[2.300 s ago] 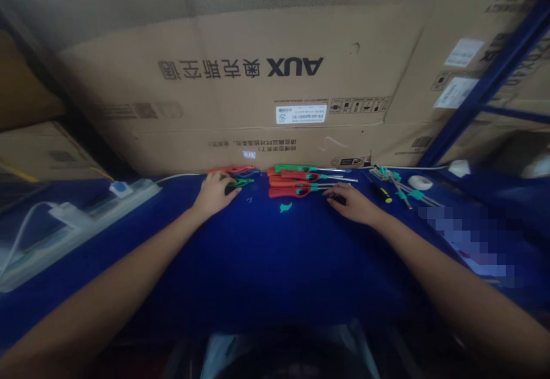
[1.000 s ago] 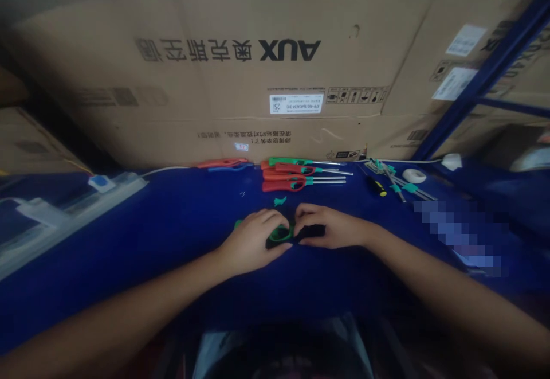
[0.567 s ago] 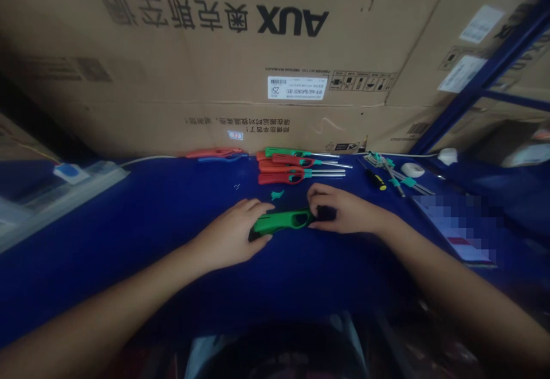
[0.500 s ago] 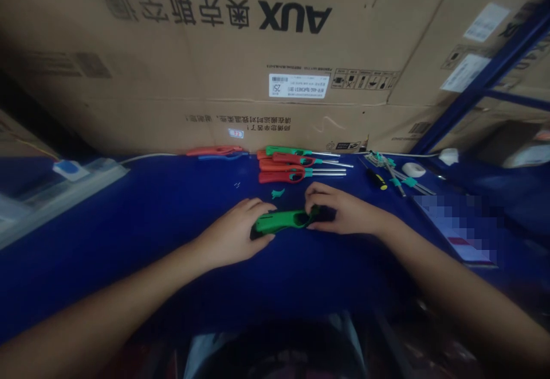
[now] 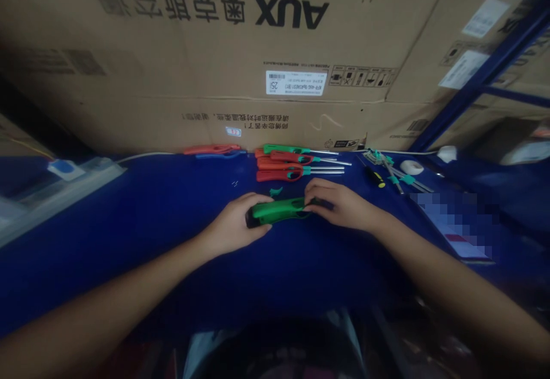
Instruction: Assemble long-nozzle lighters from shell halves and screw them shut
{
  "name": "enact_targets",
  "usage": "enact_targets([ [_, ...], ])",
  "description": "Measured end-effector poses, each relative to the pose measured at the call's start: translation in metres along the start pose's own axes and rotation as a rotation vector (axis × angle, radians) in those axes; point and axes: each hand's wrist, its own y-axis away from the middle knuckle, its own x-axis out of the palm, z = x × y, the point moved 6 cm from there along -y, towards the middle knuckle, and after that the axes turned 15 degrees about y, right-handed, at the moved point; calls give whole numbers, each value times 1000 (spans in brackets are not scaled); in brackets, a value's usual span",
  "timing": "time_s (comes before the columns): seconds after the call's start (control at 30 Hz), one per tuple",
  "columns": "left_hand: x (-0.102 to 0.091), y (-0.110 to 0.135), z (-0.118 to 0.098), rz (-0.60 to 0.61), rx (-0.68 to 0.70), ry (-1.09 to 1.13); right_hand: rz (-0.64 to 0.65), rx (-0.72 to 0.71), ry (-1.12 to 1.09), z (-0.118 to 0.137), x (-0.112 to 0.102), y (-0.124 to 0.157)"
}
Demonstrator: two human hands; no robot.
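My left hand [image 5: 234, 221] is closed round the dark left end of a green lighter handle [image 5: 279, 210], thumb below and fingers above. At the handle's other end, by the finger loop, my right hand [image 5: 335, 204] pinches; a dark part shows between its fingers, and whether it belongs to the handle I cannot tell. No metal tube is visible on this handle. Just behind it on the blue table lies a small teal trigger piece [image 5: 275, 191]. Farther back, several red, orange and green lighters [image 5: 281, 174] with metal tubes lie side by side, pointing right.
Red and blue handle shells [image 5: 212, 149] lie at the back left. To the right are metal tubes with teal parts [image 5: 399, 179], a yellow-black screwdriver [image 5: 377, 178], a white tape roll [image 5: 411, 167] and a partly pixelated flat device [image 5: 462, 238]. A large cardboard box [image 5: 206, 69] walls off the back.
The green handle has turned slightly in my hands, showing more of its upper side. My right fingers have closed in nearer to its loop. The view has shifted a little.
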Motion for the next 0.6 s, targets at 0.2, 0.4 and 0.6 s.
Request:
enact_targets([
  [0.2,-2,0,3,-28,-41,-34,-133,42,148,-8,-16,1],
  [0.4,-1,0,2,-51,4,-8,-63,89,184,-20,-24,6],
  [0.6,-3,-2,2,-23,8,-31,122,76,29,-10,-11,6],
])
